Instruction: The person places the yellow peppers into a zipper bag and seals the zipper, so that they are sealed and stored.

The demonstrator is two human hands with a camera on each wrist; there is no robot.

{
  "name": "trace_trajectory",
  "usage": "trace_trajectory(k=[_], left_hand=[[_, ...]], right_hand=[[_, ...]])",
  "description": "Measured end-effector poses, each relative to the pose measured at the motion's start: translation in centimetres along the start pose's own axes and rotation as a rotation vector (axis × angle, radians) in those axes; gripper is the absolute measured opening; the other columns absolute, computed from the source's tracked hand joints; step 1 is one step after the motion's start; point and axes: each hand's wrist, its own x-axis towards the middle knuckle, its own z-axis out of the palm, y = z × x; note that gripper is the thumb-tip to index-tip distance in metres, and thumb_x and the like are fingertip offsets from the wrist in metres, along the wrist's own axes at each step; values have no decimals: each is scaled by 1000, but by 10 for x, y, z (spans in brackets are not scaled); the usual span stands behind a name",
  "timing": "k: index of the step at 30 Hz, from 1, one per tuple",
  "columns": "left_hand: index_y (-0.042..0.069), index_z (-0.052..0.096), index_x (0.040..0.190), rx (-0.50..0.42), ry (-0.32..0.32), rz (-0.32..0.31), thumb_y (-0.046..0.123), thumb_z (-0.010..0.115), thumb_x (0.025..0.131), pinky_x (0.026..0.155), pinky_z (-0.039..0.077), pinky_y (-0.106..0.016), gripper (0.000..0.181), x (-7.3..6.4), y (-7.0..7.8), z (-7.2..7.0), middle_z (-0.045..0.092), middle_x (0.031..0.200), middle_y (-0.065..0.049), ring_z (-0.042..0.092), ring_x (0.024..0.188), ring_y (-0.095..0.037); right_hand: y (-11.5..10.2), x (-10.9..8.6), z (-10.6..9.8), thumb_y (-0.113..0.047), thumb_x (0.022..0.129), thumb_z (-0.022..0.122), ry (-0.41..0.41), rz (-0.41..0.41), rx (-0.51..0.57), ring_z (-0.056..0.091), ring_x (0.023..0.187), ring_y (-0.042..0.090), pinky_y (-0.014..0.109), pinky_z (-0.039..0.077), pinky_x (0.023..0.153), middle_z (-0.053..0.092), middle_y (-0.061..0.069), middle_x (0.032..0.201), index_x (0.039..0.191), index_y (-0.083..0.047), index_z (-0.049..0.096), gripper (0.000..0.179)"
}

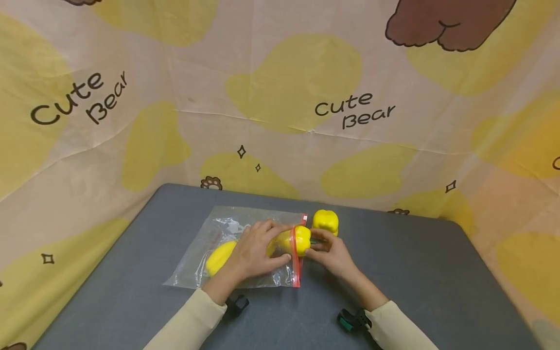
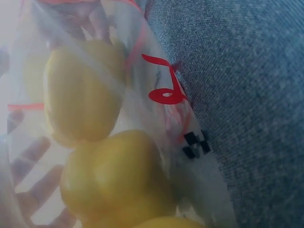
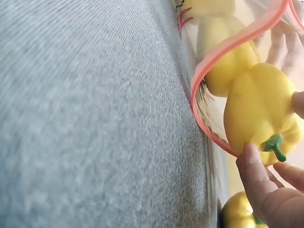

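A clear zip bag (image 1: pixel 188 262) with a red seal strip lies on the table, yellow bell peppers showing through its plastic. My left hand (image 1: pixel 255 248) rests across the bag near its mouth, thumb and fingers curved round the plastic. In the left wrist view, fingers (image 2: pixel 42 190) appear through the film beside two peppers. At the mouth, my right hand (image 1: pixel 330 253) holds a yellow bell pepper (image 3: pixel 259 104) by its green-stemmed end. That pepper sits partly inside the red rim (image 3: pixel 209 66). Another yellow bell pepper (image 1: pixel 325 221) lies outside, just beyond the right hand.
The grey table (image 1: pixel 407 272) has rounded back corners. Behind it hangs a printed cloth (image 1: pixel 280 87) with yellow patches and "Cute Bear" lettering. Dark straps (image 1: pixel 356 321) lie near both sleeves.
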Motion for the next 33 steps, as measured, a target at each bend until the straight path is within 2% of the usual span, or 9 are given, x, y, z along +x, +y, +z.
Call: trace_trajectory(k=[7,12,20,33], left_hand=[[35,57,131,2,22,13,52,66,77,74,39,-29,57,1,-1,0,58,107,8,52,96,-13],[34,58,130,-1,27,19,51,66,77,76,39,-31,56,2,0,0,59,109,8,53,101,-15],[35,58,130,-10,25,13,50,67,76,80,43,-34,57,3,1,-1,59,110,8,53,102,-14],[34,58,130,-52,22,-8,50,67,77,83,44,-36,57,2,1,-4,59,113,7,53,106,-16]], right_hand=[[1,5,5,-6,85,70,13,-38,9,67,101,37,31,57,80,55,28,130,134,7,50,54],[-4,8,12,-5,85,70,42,-9,26,67,101,38,31,57,78,55,28,129,134,6,50,54],[0,13,20,-6,83,72,100,25,17,69,95,31,32,58,73,62,22,122,126,1,57,45],[3,20,29,-7,82,74,142,71,-33,67,76,23,33,56,58,67,19,112,122,0,61,43]])
